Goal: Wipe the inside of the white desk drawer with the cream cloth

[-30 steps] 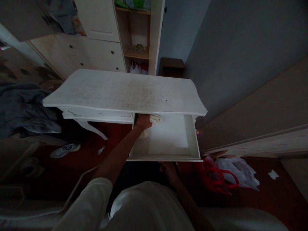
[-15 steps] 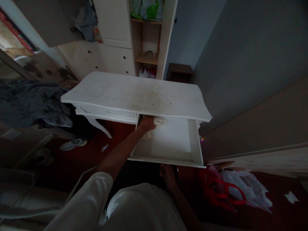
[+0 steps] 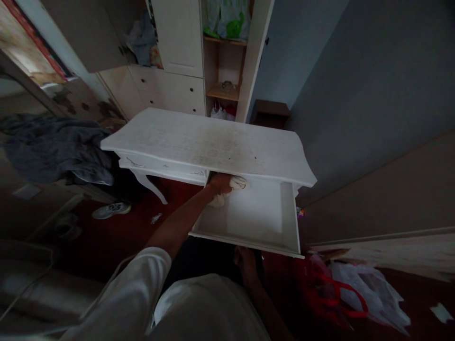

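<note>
My left hand [image 3: 221, 183] is closed around a cream cloth [image 3: 237, 183] inside the pulled-out white drawer [image 3: 256, 213], at its back left corner. Part of the cloth hangs below the hand onto the drawer's left side. Above the drawer spreads the white desk top [image 3: 170, 137], with a grey-brown smudged patch in its middle and two small dark spots. My right hand [image 3: 245, 260] is curled below the drawer's front edge, near my lap. Its fingers are folded in, and whether anything is in them is hidden.
A white wardrobe [image 3: 179, 47] with open doors and shelves stands behind the desk. Dark grey clothing [image 3: 60, 147] is heaped at left, above a sneaker [image 3: 111, 210]. At right on the red floor lie a red bag [image 3: 327, 289] and a white plastic bag [image 3: 369, 289].
The view has shifted slightly, so the surroundings sit a little further right. My left hand remains on the cloth at the drawer's back left; my right hand stays curled below.
</note>
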`<action>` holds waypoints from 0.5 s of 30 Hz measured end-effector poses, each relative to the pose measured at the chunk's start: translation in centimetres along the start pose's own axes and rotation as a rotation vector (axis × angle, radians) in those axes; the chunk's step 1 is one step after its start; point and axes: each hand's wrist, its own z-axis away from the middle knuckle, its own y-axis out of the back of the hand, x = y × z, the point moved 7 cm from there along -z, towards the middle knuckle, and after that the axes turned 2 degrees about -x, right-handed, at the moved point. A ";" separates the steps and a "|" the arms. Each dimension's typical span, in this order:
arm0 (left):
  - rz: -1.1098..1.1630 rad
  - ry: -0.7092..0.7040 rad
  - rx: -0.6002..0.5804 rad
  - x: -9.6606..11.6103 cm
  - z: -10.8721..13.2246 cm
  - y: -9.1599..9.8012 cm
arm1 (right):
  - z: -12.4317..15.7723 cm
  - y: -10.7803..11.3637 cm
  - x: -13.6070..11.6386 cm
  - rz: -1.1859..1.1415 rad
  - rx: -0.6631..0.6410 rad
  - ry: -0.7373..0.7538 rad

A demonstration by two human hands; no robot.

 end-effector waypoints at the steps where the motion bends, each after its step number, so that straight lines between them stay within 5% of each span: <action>1: 0.007 -0.012 0.000 0.0 0.1 0.0 | 0.0 0.1 0.0 0.005 0.007 0.001; 9: 0.057 -0.118 0.025 1.3 0.6 -0.5 | -0.8 0.6 1.0 0.032 0.005 0.028; 15: 0.105 -0.415 0.059 7.3 -0.2 -1.8 | -0.7 0.5 0.5 0.046 0.007 0.049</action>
